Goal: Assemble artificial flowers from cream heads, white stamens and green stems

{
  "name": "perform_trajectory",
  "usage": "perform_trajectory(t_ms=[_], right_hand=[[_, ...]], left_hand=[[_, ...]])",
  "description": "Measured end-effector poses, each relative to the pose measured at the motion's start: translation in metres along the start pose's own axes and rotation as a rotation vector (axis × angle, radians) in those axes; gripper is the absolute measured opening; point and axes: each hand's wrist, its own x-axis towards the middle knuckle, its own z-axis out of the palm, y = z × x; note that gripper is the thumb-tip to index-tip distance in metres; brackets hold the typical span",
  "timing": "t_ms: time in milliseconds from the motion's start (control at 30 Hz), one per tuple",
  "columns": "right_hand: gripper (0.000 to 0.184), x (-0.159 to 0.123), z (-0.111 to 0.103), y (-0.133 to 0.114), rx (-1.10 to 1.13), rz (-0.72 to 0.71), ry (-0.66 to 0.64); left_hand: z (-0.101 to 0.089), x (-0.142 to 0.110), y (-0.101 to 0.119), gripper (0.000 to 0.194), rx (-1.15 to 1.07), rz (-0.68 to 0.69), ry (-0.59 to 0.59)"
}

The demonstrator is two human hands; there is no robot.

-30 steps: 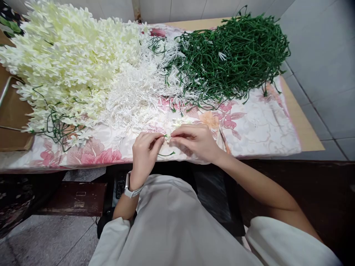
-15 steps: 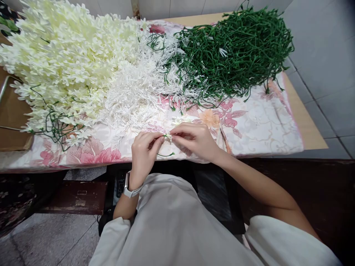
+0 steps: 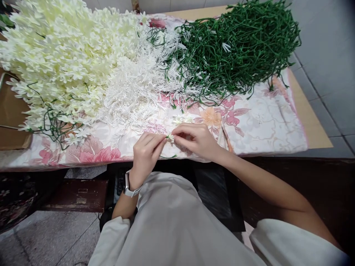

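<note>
My left hand (image 3: 145, 155) and my right hand (image 3: 195, 139) meet at the near edge of the table, over a floral cloth (image 3: 257, 122). Both pinch one small cream artificial flower (image 3: 170, 137) on a thin green stem (image 3: 168, 157) that curls out below my fingers. The left hand's fingers are closed on the stem side, and a watch is on that wrist. The right hand's fingertips are closed on the blossom.
A big heap of cream flowers (image 3: 63, 55) fills the far left. White stamen pieces (image 3: 135, 92) lie in the middle, and a tangle of green stems (image 3: 238, 48) sits far right. A brown tray (image 3: 11, 122) is at the left edge. Bare wooden table edge (image 3: 310, 118) shows at right.
The hands stay together on the same small flower, with only slight finger shifts. The view has tilted a little, so the heaps sit higher in the picture.
</note>
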Motion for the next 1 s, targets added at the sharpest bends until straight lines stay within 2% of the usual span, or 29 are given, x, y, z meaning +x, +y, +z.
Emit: perform_trajectory(t_ms=[200,700,1000], right_hand=[[0.009,0.0012,0.0002,0.0017,-0.004,-0.009,-0.022],[0.01,0.0019,-0.0012,0.0025,0.165,0.09,-0.082],[0.008,0.001,-0.0003,0.0012,0.327,0.197,-0.1]], left_hand=[[0.0024,0.0008,-0.0003,0.011,0.059,0.072,-0.009],[0.0041,-0.0015,0.0016,0.016,0.092,0.103,-0.004],[0.0096,-0.0035,0.0034,0.017,0.11,0.168,0.069]])
